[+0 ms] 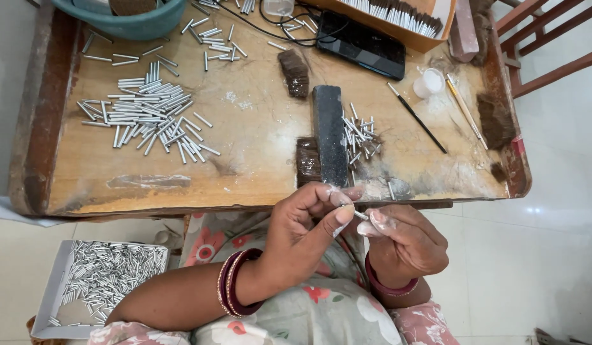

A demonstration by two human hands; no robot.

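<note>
I pinch a short silver metal tube (pixel 360 215) between the two of my hands, just off the near edge of the worn wooden work surface (pixel 258 153) and above my lap. My left hand (pixel 309 223) is closed on it, thumb and forefinger clamped at its left end. My right hand (pixel 404 239) meets it from the other side, its white-dusted fingertips (pixel 372 225) closed at the right end; I cannot tell whether they grip the tube itself or something fed into it. The tube's long axis runs roughly left to right, slightly tilted, bridging the small gap between the two hands, so neither hand is nearer: both touch it.

Straight ahead of my hands a dark rectangular block (pixel 330 135) stands lengthwise on the surface, with a small scatter of silver tubes (pixel 361 135) just to its right. A larger heap of silver tubes (pixel 149 115) lies well to the left.

As for packages, an open grey cardboard tray of silver tubes (pixel 98 281) sits low at my left, below the surface. At the far edge an orange-brown box of finished brushes (pixel 398 18) lies beside a black flat phone (pixel 361 45), and a teal plastic basin (pixel 127 19) sits at the far left corner. A small white round cup (pixel 429 83) stands to the right, near a thin black-handled brush (pixel 417 117).
</note>
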